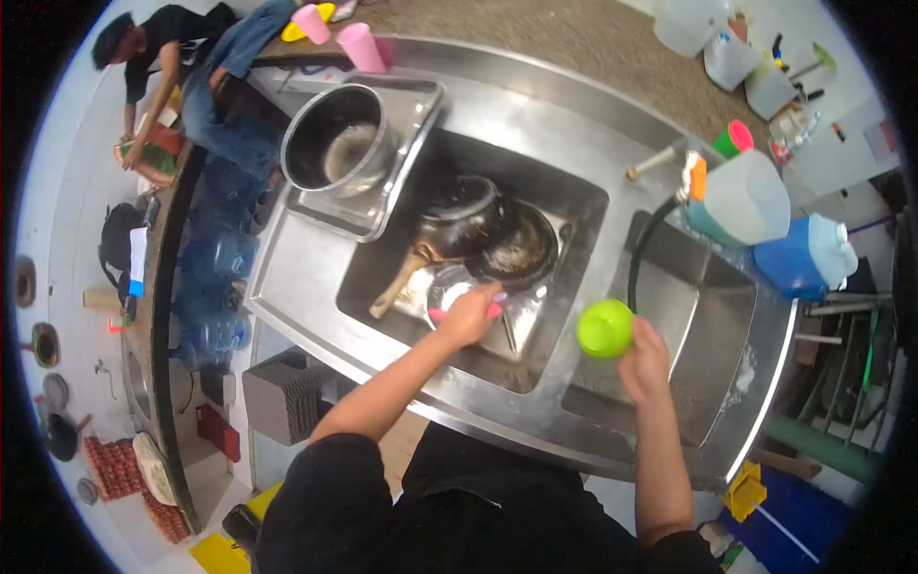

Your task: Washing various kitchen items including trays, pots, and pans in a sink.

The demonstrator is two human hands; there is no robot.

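My right hand (644, 362) grips a lime-green plastic cup (604, 328) by its side, over the divider between the two sink basins. Lower in the large basin (459, 366), my left hand (470, 314) has its fingers closed around a small pink object (494, 310), mostly hidden by the hand. Just beyond that hand lies a round, shiny piece (452, 283), perhaps a lid or bowl. Blackened cookware fills the middle of this basin: a dark pot (459, 215), a frying pan (520, 244) and a pale wooden handle (398, 283).
A large metal pot (373, 168) stands in a rectangular tray (315, 208) on the left drainboard. Pink cups (361, 49) sit at the back. A black hose (645, 244) drops into the right basin, beside liquid jugs (796, 258). Another person (154, 79) is at far left.
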